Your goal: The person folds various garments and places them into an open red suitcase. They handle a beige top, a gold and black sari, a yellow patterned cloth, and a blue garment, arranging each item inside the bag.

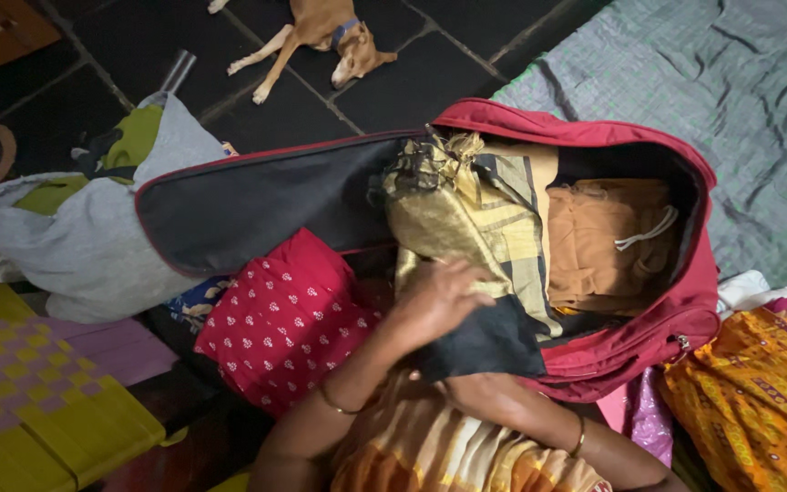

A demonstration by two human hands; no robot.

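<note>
Gold-and-black woven silk cloth [466,219] lies folded in the open red fabric bag [676,328], right under my left hand [434,301], whose fingers press flat on it. My right hand [466,387] is hidden beneath a black cloth piece [489,342]; its grip I cannot tell.

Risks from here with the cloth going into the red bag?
1. The gold cloth bulges above the red bag's rim, so it may snag or spill when the flap comes down.
2. The left hand presses the black cloth at the bag's edge; it may slide out.
3. The right hand is hidden under that cloth, so its grip cannot be checked.
</note>
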